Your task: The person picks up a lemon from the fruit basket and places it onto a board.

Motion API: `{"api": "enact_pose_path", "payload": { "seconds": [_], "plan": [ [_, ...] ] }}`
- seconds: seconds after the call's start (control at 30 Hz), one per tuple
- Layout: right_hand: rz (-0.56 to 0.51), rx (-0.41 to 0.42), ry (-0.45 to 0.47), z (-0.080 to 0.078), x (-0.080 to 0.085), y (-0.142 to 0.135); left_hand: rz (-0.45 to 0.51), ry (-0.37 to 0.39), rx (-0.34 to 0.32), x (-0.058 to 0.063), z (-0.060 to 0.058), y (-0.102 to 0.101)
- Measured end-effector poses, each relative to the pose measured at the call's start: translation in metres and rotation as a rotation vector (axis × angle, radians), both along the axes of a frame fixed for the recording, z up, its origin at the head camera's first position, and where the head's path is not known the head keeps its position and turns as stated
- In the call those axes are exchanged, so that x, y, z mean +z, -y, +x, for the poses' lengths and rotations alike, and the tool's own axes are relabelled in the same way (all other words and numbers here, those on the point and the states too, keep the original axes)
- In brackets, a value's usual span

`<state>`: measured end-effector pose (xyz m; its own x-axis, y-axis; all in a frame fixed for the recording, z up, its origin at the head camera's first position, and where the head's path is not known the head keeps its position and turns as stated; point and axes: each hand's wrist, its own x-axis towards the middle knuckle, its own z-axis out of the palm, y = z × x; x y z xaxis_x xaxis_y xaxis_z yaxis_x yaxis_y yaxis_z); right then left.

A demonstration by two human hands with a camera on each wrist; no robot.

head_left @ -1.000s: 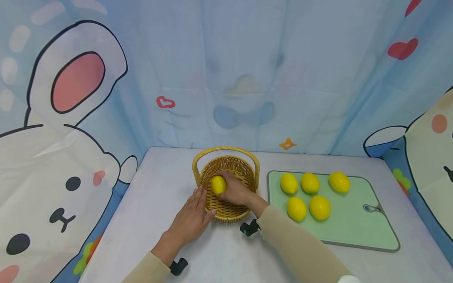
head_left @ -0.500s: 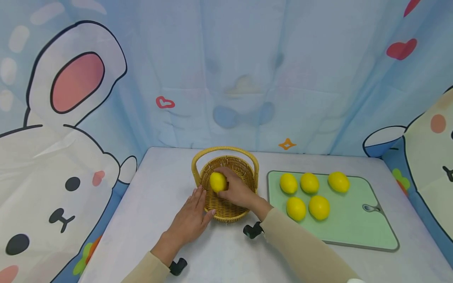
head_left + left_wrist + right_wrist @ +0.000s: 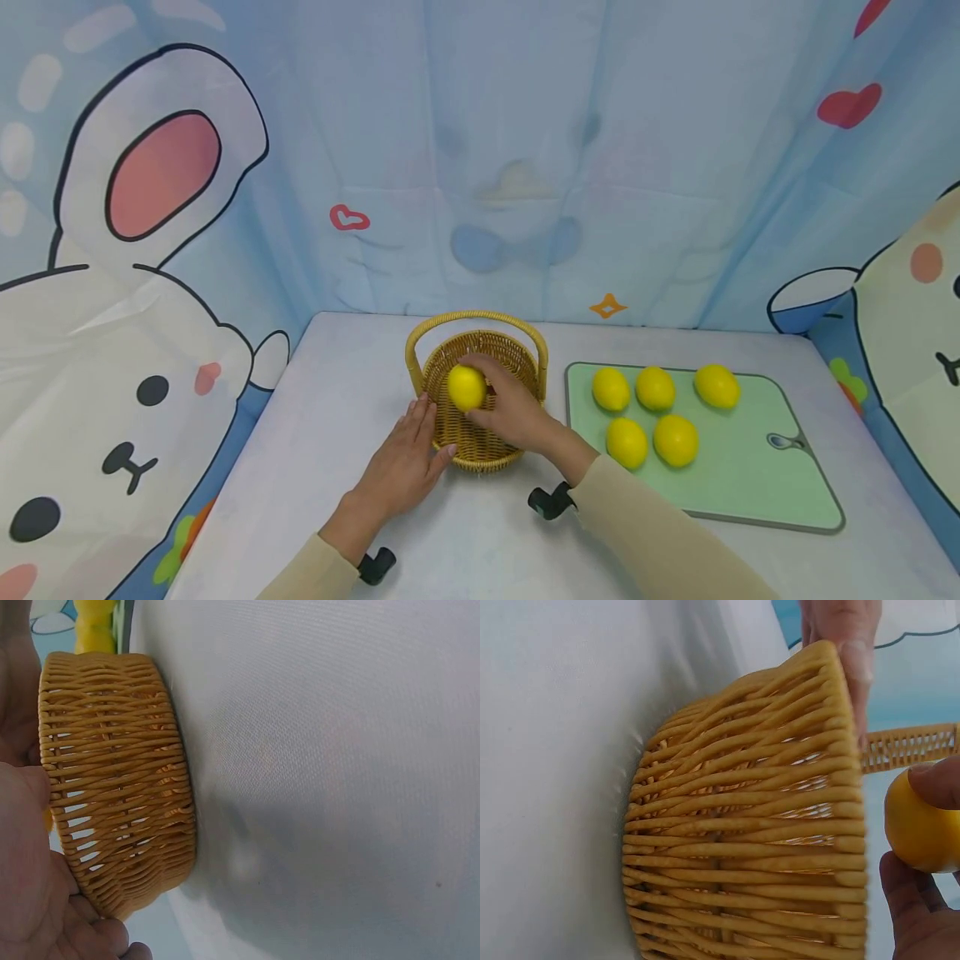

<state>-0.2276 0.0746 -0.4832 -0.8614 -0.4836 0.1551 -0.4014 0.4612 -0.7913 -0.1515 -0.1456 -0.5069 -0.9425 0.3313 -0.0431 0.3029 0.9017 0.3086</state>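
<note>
My right hand [image 3: 516, 410] grips a yellow lemon [image 3: 467, 388] between thumb and fingers, over the wicker basket [image 3: 480, 457]. The right wrist view shows this lemon [image 3: 919, 829] above the level of the basket rim. Inside the basket, the woven bottom shows around the hand in the head view. My left hand [image 3: 405, 462] lies against the basket's left side with its fingers straight, touching the rim. From the left wrist, the basket wall [image 3: 120, 780] appears close beside the thumb and fingertips.
A green cutting board [image 3: 750, 475] lies on the right, with several lemons [image 3: 677, 440] on its left and upper part. The basket's arched handle [image 3: 478, 316] stands upright at the back. White cloth [image 3: 480, 550] covers the table, and a printed curtain [image 3: 510, 125] hangs behind.
My right hand has risen with the lemon from within the basket, and its wrist has shifted toward the lower right. My left hand stays in place at the basket.
</note>
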Motion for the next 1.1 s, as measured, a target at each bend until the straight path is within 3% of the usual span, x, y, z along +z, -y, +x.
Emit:
{"api": "enact_pose_path", "payload": {
  "seconds": [0.57, 1.1],
  "plan": [
    [-0.073, 0.061, -0.117, 0.032, 0.025, -0.03, 0.004, -0.012, 0.003, -0.002, 0.0, 0.0],
    [-0.103, 0.05, -0.136, 0.052, 0.04, -0.07, -0.013, -0.006, -0.003, 0.0, -0.001, -0.001]
  ]
}}
